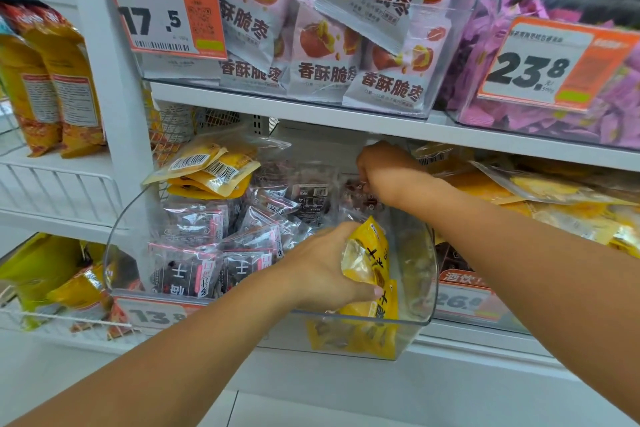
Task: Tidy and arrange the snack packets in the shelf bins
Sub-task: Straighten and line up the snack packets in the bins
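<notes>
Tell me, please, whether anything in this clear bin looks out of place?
Yes. Yellow packets lie on top of the dark packets at the back left of the clear bin, which holds mostly dark ones. The left hand grips another yellow packet at the front right; the right hand reaches deeper in.

The right hand (382,172) reaches deep into the clear bin (117,253), its fingertips buried among dark packets (304,198), so whether it grips one cannot be told. The left hand (320,270) covers part of a yellow packet (372,253) (its print mostly unreadable). The bin's price label (156,314) is blurred and partly hidden behind the forearm.
</notes>
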A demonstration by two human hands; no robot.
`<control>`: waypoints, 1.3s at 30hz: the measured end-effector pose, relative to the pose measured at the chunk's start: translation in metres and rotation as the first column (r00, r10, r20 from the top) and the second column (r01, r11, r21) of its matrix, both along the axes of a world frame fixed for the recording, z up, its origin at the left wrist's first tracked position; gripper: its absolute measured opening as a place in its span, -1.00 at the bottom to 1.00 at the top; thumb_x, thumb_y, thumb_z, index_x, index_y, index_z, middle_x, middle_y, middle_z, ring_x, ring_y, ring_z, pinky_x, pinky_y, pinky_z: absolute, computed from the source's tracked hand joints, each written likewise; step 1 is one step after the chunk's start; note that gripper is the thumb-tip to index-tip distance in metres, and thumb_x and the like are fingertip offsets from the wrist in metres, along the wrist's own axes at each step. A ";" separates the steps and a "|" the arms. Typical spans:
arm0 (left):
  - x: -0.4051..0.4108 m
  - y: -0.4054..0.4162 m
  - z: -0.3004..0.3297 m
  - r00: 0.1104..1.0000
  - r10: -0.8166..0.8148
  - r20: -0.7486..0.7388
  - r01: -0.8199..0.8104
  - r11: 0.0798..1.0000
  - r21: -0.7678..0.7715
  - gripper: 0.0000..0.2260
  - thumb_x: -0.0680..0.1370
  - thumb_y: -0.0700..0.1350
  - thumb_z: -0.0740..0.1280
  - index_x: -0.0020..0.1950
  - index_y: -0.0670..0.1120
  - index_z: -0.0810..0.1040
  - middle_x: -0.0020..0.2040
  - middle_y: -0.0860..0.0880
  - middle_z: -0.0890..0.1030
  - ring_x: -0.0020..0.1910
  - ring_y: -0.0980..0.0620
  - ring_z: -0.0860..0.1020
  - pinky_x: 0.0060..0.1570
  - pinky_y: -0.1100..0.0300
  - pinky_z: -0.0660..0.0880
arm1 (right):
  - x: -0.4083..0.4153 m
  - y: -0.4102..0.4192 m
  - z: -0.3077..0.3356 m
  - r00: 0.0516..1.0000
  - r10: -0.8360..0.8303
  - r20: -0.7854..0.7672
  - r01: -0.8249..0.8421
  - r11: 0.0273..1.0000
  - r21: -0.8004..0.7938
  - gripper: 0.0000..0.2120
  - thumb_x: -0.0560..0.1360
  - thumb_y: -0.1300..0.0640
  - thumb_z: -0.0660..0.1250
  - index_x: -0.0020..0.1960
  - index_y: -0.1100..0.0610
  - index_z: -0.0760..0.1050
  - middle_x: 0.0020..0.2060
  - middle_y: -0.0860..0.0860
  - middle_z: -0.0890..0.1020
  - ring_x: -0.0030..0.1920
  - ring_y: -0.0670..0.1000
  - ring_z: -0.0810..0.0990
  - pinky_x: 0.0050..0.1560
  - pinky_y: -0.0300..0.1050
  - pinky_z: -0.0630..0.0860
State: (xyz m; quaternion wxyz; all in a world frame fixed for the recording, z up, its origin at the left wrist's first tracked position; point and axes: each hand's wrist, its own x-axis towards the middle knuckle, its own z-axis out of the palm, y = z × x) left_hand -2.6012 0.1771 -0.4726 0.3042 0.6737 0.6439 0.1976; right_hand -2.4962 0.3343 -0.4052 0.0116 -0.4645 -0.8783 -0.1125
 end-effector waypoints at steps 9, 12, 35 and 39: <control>-0.003 0.000 0.000 0.993 0.028 -0.116 -0.035 0.998 -0.059 -0.12 0.45 0.46 0.26 0.62 0.20 -0.09 0.65 0.05 -0.03 0.61 -0.20 -0.08 0.52 -0.22 0.09 | -0.006 -0.001 -0.001 0.994 0.049 0.098 -0.029 0.981 -0.194 -0.81 0.43 0.12 0.39 0.02 0.12 0.53 -0.08 0.09 0.59 -0.16 0.10 0.59 -0.20 -0.11 0.57; -0.006 -0.003 0.011 0.991 0.027 -0.131 -0.030 0.999 -0.024 -0.18 0.51 0.43 0.19 0.63 0.14 -0.08 0.65 0.03 -0.02 0.62 -0.19 -0.06 0.53 -0.21 0.08 | -0.008 -0.015 0.005 0.997 0.073 0.004 -0.072 0.995 -0.075 -0.73 0.44 -0.09 0.41 -0.01 0.07 0.48 -0.13 0.06 0.54 -0.14 0.13 0.56 -0.18 -0.10 0.51; -0.097 -0.070 0.050 0.649 0.072 -0.758 -0.021 0.997 0.077 -0.44 0.50 0.42 0.23 0.34 0.10 0.45 0.24 0.06 0.55 0.29 -0.04 0.38 0.29 -0.08 0.32 | -0.076 -0.057 -0.030 0.910 -0.358 -0.209 0.054 0.601 -0.798 -0.85 0.67 0.20 0.17 0.01 0.26 0.46 -0.56 0.07 0.57 -0.55 -0.03 0.45 -0.53 -0.23 0.29; -0.087 -0.061 0.043 0.598 0.093 -0.796 -0.043 0.995 0.085 -0.37 0.47 0.49 0.17 0.30 0.06 0.47 0.16 -0.01 0.59 0.28 -0.11 0.37 0.29 -0.11 0.29 | -0.084 -0.060 -0.033 0.949 -0.283 -0.140 0.094 0.676 -0.731 -0.83 0.64 0.23 0.21 0.15 0.29 0.51 -0.50 0.08 0.59 -0.47 0.01 0.53 -0.51 -0.23 0.38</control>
